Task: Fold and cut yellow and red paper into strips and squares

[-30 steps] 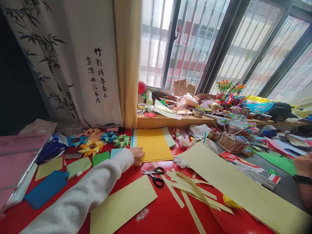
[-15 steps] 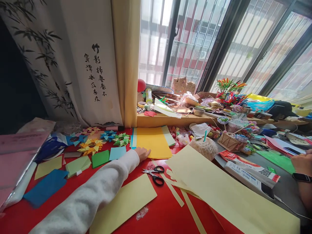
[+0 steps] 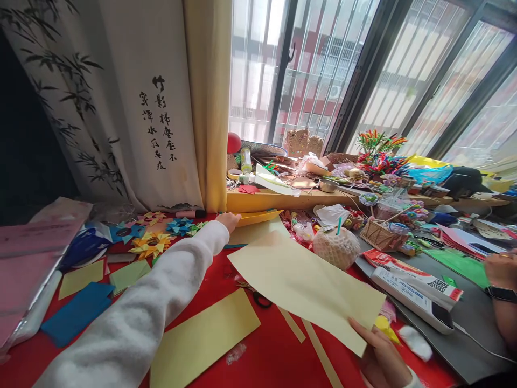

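Hiding scissors (image 3: 262,306) partly, pale sheet (image 3: 307,275) pinched by right fingers (image 3: 362,333); left fingers (image 3: 231,219) gripping yellow paper (image 3: 258,217).

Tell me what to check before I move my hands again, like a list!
1. Left hand gripping the orange-yellow paper: ok, its edge is raised.
2. Only one sheet lifted there: cannot tell.
3. Right hand gripping the pale yellow sheet: ok, at the near end.
4. Pale yellow sheet flat: not ok, it's bowed.
5. Scissors in full view: not ok, partly hidden by that sheet.
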{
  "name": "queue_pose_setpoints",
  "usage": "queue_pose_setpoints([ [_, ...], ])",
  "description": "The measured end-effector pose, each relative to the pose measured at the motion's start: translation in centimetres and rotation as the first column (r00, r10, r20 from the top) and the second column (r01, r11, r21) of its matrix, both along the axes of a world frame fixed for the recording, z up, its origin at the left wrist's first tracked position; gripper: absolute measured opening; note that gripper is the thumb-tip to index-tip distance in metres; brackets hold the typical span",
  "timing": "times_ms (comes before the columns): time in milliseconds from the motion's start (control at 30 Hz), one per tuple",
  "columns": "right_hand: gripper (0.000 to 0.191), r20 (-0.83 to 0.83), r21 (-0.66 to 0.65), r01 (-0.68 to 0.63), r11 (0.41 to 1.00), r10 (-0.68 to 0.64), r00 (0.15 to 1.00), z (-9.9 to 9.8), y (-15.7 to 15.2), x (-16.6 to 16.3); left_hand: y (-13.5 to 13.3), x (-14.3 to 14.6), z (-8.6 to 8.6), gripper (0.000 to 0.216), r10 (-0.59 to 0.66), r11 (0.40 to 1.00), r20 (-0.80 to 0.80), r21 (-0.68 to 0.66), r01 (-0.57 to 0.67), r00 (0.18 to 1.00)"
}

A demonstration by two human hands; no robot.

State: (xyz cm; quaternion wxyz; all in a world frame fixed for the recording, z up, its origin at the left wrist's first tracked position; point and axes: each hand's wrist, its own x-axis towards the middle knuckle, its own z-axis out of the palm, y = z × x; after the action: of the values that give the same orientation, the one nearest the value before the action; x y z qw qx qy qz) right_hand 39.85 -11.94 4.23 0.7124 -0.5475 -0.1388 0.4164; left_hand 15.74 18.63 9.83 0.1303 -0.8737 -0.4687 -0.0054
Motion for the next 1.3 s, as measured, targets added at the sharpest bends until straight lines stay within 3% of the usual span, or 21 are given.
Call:
queue_pose_setpoints([
  [33,0.047,-0.113,-0.05,-0.076,0.996,0.07,0.991,0.0,1.3,-0.6,0.2,-0.2,0.6,0.028,0.002,1.0,0.01,0.012,-0.003,1.0],
  [100,0.045,-0.206,-0.061,-0.073,0.996,0.059,0.977,0.3,3.5,-2.1,0.5,-0.6,1.9,0.027,-0.001,0.999,0.029,0.036,0.0,1.0],
  [233,0.038,-0.248,0.132,-0.023,0.991,0.056,0.967,0.9,7.6,-5.1,0.5,-1.2,3.7,0.036,-0.009,0.996,0.066,0.089,0.003,0.998],
  [333,0.035,-0.264,0.145,0.126,0.981,-0.085,0.961,0.4,10.8,-6.9,0.0,-1.2,4.2,0.041,-0.028,0.994,0.083,0.112,0.019,0.996],
  [467,0.031,-0.298,0.104,0.174,0.979,-0.136,0.945,-0.4,14.6,-9.1,-0.7,-1.0,4.1,0.042,-0.049,0.992,0.096,0.123,0.037,0.994],
  [733,0.031,-0.399,0.088,0.208,0.974,-0.157,0.904,0.3,16.7,-9.6,-0.6,-1.6,5.4,0.033,-0.023,0.981,0.166,0.194,-0.009,0.986],
  [867,0.025,-0.44,0.106,0.117,0.987,-0.059,0.896,-0.7,16.7,-10.8,-1.0,-1.5,5.2,0.033,-0.049,0.986,0.161,0.167,0.022,0.986],
  [1000,0.019,-0.473,0.115,-0.081,0.99,0.126,0.872,-1.9,15.9,-14.3,-1.6,-1.2,4.6,0.038,-0.076,0.99,0.158,0.13,0.055,0.985],
  [1100,0.018,-0.487,0.096,-0.264,0.96,0.276,0.828,-1.8,14.5,-16.3,-1.7,-1.1,4.7,0.04,-0.067,0.992,0.194,0.119,0.044,0.979],
  [1167,0.025,-0.464,0.071,-0.491,0.868,0.464,0.754,-1.0,13.2,-16.6,-1.5,-1.1,5.1,0.039,-0.052,0.993,0.237,0.117,0.024,0.97],
  [1200,0.028,-0.439,0.048,-0.64,0.767,0.592,0.676,-0.5,12.6,-16.3,-1.3,-1.1,5.3,0.039,-0.044,0.993,0.263,0.118,0.013,0.964],
  [1267,0.032,-0.361,-0.032,-0.898,0.438,0.833,0.419,0.7,11.6,-15.1,-1.1,-1.3,5.8,0.038,-0.035,0.992,0.317,0.124,-0.005,0.948],
  [1300,0.032,-0.316,-0.086,-0.957,0.279,0.903,0.291,1.3,11.5,-14.0,-1.0,-1.4,6.1,0.037,-0.033,0.992,0.345,0.128,-0.013,0.938],
])
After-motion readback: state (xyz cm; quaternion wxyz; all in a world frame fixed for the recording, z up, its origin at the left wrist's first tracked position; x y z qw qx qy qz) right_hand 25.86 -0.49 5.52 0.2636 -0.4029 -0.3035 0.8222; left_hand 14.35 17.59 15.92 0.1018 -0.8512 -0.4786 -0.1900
